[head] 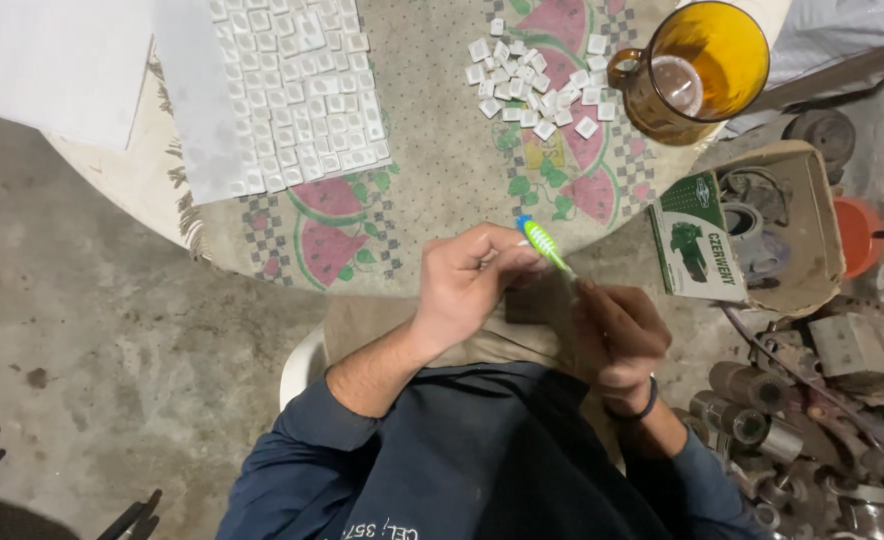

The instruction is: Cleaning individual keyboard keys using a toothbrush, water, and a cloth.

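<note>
A round desk (442, 190) sits in front of the person, covered by a cloth with watermelon pictures (327, 245). On the far left part of the desk lies a pale sheet (197, 110) with many small white square tiles (302, 90) set in neat rows on it. A loose heap of the same white tiles (542, 85) lies further right on the cloth. Beside that heap, at the desk's right edge, stands a big amber glass mug (697, 70). Off the desk on the right, an open cardboard box (762, 230) holds metal parts, and a green and white carton (697, 250) rests against it. The left hand (467, 285) is near the desk's close edge, and its fingers (507, 260) are pressed together, pinching something small that cannot be made out. The right hand (617, 330) is just beside it, with its fingers (587, 295) closed around the handle of a green toothbrush (542, 240). The brush head touches the left fingers.
</note>
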